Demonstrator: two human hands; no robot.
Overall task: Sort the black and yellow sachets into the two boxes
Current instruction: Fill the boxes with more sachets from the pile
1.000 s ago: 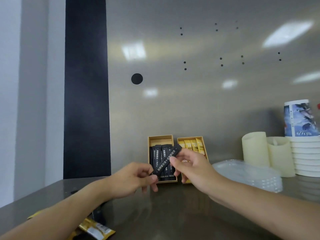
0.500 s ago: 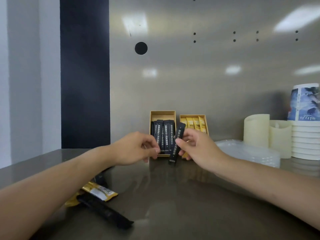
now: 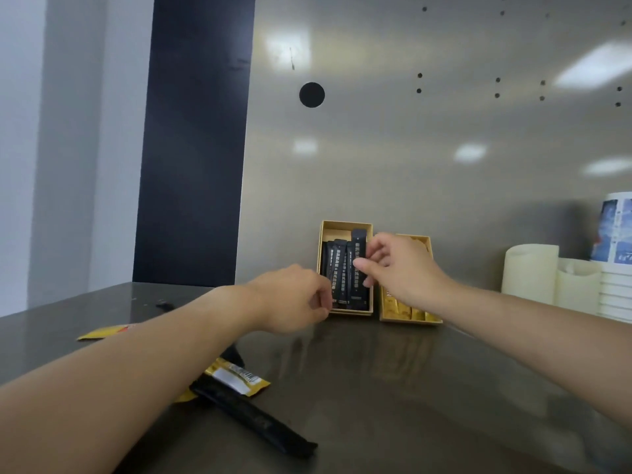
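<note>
Two tan boxes stand against the steel back wall. The left box [image 3: 346, 226] holds several black sachets; the right box [image 3: 410, 318] holds yellow ones. My right hand [image 3: 396, 268] pinches a black sachet [image 3: 358, 248] upright over the right side of the left box. Just in front of that box hovers my left hand [image 3: 294, 299], fingers loosely curled and holding nothing. On the counter near me lie a loose black sachet [image 3: 253, 415], a yellow sachet [image 3: 239, 378] and, farther left, another yellow sachet [image 3: 102, 332].
The dark steel counter [image 3: 393, 388] runs to a left edge by a black wall panel [image 3: 195, 142]. At the right stand two cream cylinders [image 3: 530, 271], a stack of white paper cups [image 3: 615, 292] and a printed cup [image 3: 615, 230].
My right hand carried the black sachet from in front of the boxes up and over the left box. My left hand stayed near the box front. The view shifted.
</note>
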